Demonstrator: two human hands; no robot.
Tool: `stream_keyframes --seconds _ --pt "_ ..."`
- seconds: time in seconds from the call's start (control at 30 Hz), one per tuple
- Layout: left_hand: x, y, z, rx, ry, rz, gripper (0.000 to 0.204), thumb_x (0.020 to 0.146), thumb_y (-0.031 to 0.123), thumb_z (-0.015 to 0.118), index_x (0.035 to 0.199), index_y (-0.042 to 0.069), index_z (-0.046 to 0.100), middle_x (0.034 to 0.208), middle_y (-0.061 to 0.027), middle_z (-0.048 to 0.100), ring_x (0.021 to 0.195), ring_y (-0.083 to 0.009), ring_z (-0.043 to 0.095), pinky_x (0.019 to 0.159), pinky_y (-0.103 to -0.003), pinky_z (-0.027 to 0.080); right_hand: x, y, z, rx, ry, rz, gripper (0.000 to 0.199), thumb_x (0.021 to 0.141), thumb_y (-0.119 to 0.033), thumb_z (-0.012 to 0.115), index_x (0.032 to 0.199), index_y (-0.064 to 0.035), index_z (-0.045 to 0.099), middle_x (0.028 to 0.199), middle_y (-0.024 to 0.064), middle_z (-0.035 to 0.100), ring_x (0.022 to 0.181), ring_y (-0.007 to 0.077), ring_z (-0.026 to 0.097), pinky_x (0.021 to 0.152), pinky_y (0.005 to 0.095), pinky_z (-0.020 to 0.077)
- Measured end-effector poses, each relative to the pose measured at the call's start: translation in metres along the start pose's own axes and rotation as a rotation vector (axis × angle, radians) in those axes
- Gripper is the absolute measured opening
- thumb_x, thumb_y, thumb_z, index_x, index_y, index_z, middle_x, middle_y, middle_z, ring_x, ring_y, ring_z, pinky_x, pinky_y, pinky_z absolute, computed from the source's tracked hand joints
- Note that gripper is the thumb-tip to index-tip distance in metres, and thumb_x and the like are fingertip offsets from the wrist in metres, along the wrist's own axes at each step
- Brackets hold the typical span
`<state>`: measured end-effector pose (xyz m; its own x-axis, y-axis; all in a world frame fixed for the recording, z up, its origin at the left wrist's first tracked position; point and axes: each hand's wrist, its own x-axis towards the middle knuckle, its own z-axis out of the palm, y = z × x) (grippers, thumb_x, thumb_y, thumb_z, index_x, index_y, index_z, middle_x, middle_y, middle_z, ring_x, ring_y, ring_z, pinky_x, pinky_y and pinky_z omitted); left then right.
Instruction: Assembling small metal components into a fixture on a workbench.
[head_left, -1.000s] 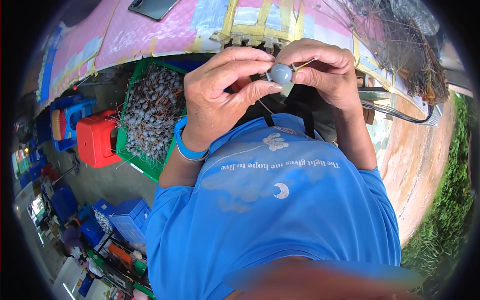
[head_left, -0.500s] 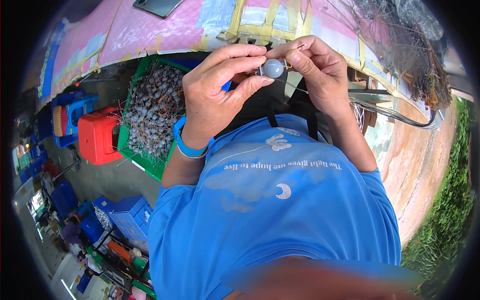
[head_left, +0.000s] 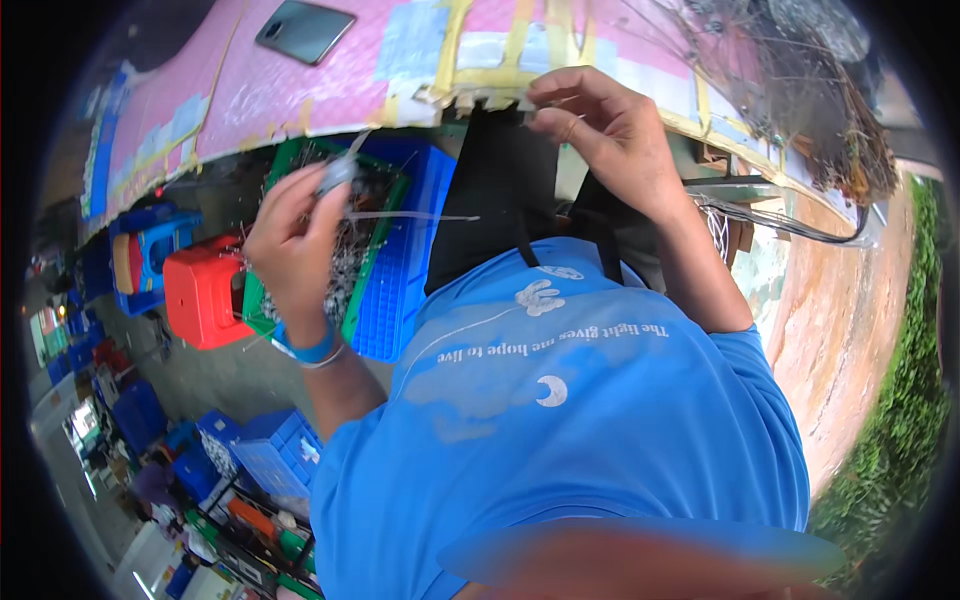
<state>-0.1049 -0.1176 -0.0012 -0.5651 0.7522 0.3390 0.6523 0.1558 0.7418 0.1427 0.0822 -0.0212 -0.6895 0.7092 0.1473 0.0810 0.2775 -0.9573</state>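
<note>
A small grey bulb-like ball (head_left: 338, 175) with thin leads sticking out is pinched in my left hand (head_left: 290, 225), blurred by motion. That hand is above the green crate (head_left: 372, 270), which holds a heap of similar grey balls (head_left: 345, 285) with wires; my hand hides part of the heap. At the table's front edge, my right hand (head_left: 615, 135) has its fingers curled, with thumb and forefinger tips a little apart. It is beside the notched strip (head_left: 490, 98) on the taped table edge, and I make out nothing held in it.
A phone (head_left: 305, 32) lies on the pink, taped tabletop (head_left: 260, 85). Bundled wires (head_left: 790, 225) hang under the table at right, and dry twigs (head_left: 850, 150) lie at its right end. A blue crate (head_left: 385, 315) and a red stool (head_left: 205, 290) stand at left.
My left hand has moved left and down from the table edge, carrying the grey ball over the green crate. My right hand has let go of its lead and shifted slightly left.
</note>
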Motion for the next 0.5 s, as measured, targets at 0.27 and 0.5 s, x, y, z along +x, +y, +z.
stream_keyframes --seconds 0.27,0.5 --pt "0.002 -0.067 -0.043 0.362 0.069 -0.194 0.045 0.081 0.006 0.076 0.124 -0.001 0.062 0.126 -0.0135 0.061 0.103 -0.0247 0.065 0.087 -0.033 0.053 0.008 0.035 -0.123 -1.102 0.482 -0.186 0.012 0.086 -0.018 0.065 0.095 -0.0131 0.071 0.095 0.0089 0.067 0.077 0.0315 0.067 0.068 0.0403 0.0535" --pt "0.106 0.061 0.116 0.105 -0.259 0.566 0.036 0.079 0.002 0.07 0.115 0.004 0.066 0.115 -0.0129 0.065 0.105 -0.0301 0.063 0.09 -0.036 0.052 0.02 0.05 -0.179 -1.191 0.535 -0.075 0.018 0.091 -0.016 0.058 0.101 -0.0094 0.07 0.101 0.0142 0.066 0.09 0.0364 0.064 0.077 0.0433 0.051"
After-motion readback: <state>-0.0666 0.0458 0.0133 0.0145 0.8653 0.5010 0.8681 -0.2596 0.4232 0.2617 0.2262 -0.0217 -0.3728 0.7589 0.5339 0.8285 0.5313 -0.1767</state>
